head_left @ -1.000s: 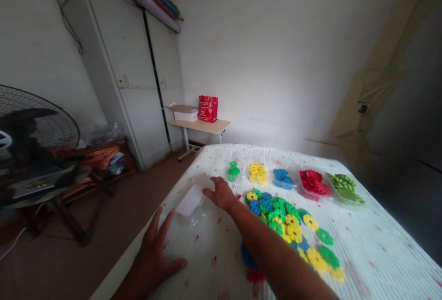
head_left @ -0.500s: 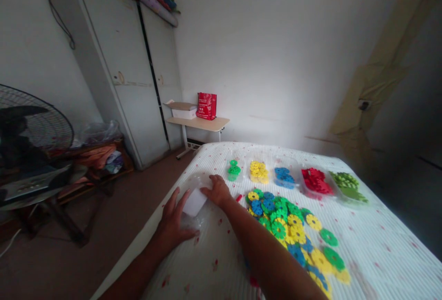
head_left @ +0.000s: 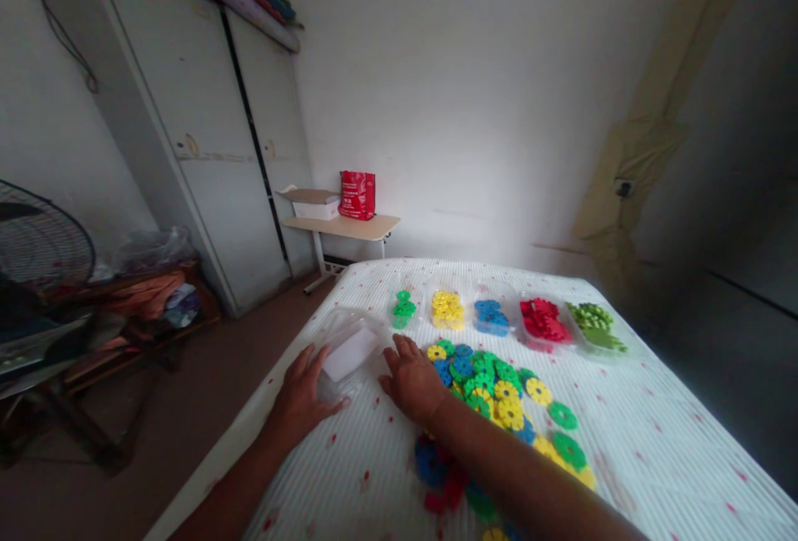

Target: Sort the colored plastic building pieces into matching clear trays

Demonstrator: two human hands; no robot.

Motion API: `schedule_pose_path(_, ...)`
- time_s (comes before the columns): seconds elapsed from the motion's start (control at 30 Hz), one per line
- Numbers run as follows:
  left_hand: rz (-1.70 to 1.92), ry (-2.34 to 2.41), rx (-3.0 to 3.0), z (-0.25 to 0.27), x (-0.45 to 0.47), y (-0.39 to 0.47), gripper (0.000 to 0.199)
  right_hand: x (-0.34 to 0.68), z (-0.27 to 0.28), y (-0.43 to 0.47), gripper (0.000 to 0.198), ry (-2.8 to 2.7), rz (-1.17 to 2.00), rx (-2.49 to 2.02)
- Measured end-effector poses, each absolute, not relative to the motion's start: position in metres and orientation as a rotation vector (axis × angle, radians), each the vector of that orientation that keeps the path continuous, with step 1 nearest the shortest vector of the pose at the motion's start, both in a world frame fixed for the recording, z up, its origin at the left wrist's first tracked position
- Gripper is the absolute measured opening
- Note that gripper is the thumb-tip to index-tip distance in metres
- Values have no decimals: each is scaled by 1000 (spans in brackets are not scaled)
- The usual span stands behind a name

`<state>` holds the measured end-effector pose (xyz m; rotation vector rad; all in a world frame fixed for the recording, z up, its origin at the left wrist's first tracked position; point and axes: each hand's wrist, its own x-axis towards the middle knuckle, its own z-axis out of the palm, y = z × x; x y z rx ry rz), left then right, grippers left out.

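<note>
The clear plastic packaging (head_left: pixel 340 329) lay on the striped cloth (head_left: pixel 654 441), left of the pile of discs (head_left: pixel 490 383), a white sheet (head_left: pixel 350 353) showing at its middle. The left hand (head_left: pixel 300 398) spread its fingers along the packaging's near-left side, touching it; whether they pinched the plastic, I could not tell. The right hand (head_left: pixel 415 383) was between the packaging and the pile, fingers loosely bent and released, its forearm (head_left: pixel 508 458) crossing over part of the discs. Beyond the pile ran a row of clear tubs (head_left: pixel 606 353) holding green discs (head_left: pixel 404 308), yellow discs (head_left: pixel 447 309), blue discs (head_left: pixel 491 317), red pieces (head_left: pixel 544 321) and light-green pieces (head_left: pixel 595 321). Farther beyond the pile, to its left, stood a red bag (head_left: pixel 357 195) and a white box (head_left: pixel 315 209).
</note>
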<state>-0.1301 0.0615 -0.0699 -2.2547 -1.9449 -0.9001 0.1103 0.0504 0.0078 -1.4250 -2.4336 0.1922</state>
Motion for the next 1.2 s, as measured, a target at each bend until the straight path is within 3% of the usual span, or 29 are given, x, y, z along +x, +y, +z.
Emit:
schedule_pose_path(0.47, -884, -2102, -2194, -71, -123, 52, 106, 183, 13, 7, 37, -2540, 276, -1325)
schedule_pose_path(0.67, -909, -2231, -2078, -64, -114, 40, 103, 129, 11, 20, 25, -2660, 107, -1210)
schedule_pose_path(0.87, -979, -2337, -2022, -54, -104, 41, 100, 76, 2, 57, 29, -2600, 103, -1424)
schedule_pose_path(1.0, -1256, -2379, -2099, -53, -116, 44, 95, 69, 2, 74, 30, -2531, 130, -1550)
schedule_pose_path(1.2, -2048, -2637, -1757, -35, -134, 64, 63, 68, -1, 73, 32, -2521, 155, -1593)
